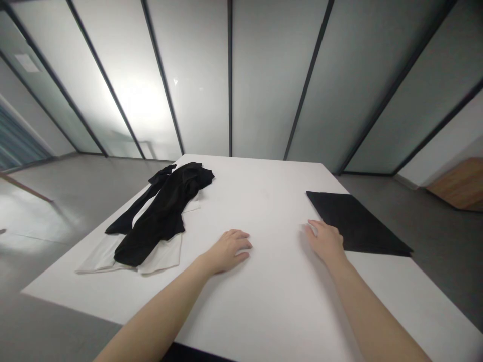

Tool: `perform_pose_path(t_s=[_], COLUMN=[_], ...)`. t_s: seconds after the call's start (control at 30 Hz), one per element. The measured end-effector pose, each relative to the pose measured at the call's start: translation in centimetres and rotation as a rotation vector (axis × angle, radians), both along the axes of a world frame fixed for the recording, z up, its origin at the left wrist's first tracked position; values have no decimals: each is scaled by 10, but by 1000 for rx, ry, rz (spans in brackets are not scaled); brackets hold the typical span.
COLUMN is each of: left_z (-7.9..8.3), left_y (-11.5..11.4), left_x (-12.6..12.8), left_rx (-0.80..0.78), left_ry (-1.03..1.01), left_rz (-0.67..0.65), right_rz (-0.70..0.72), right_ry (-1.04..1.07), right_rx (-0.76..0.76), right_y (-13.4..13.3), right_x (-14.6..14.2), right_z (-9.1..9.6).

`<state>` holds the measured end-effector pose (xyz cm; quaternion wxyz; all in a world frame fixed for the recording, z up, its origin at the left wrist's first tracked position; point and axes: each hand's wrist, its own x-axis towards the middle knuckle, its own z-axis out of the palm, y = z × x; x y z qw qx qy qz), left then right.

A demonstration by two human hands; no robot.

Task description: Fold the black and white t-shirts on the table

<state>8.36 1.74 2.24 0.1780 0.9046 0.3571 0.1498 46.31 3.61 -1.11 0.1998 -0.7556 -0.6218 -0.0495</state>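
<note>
L hand [228, 251] & R hand [326, 243]: both bare, palms down on white table [264, 201], well apart, nothing held, fingers loosely curled. R hand's outer side is at the near-L edge of a flat black sheet [358, 223], prob. cloth or mat, can't tell which; looks touching or just beside it. Sheet lies on the table's R side, its R corner out at the table edge.

Black garment [168, 216], crumpled, lies fwd-L of L hand, on a white cloth [162, 256] that shows past its near end. Long axis runs diagonally: far end toward table centre, near end toward table's L edge. Sleeve-like black strip [138, 211] runs alongside. L hand clearly nearer to it than R.

Beyond: frosted glass wall panels [271, 75] w/ dark frames, grey floor [49, 216], wood-topped unit [458, 183] far R.
</note>
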Motion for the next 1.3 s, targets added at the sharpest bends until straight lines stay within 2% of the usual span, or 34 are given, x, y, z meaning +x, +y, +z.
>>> perform_pose_path(t_s=[0.33, 0.5, 0.87, 1.3], left_z=[3, 3, 0, 1], left_y=[-4, -6, -8, -8], left_x=[1, 3, 5, 5], left_rx=[2, -2, -35, -73], left_ry=[-18, -50, -147, -163], left_rz=[10, 6, -25, -28], right_rz=[278, 311, 360, 373], right_ry=[290, 377, 431, 472], right_rx=[113, 76, 49, 3], right_y=[1, -5, -13, -16], right_x=[-5, -18, -35, -42], right_z=[-13, -11, -4, -3])
